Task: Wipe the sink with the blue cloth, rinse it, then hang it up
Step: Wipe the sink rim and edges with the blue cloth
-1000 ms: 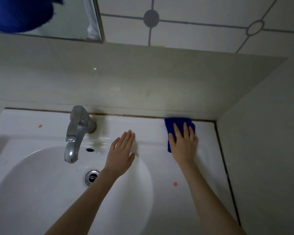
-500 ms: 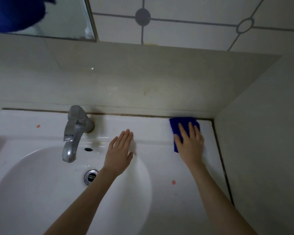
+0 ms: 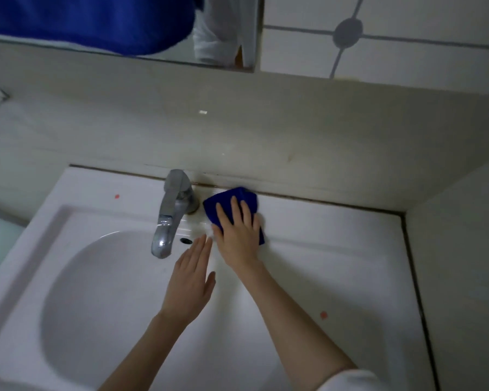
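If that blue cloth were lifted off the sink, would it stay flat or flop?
Probably flop: the blue cloth looks soft and folded, flattened only by the right hand. It likely weighs little. On the glossy sink ledge it should slide easily when pushed.

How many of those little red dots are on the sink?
2. One red dot on the back ledge left of the faucet; another on the right ledge. The arms may hide more.
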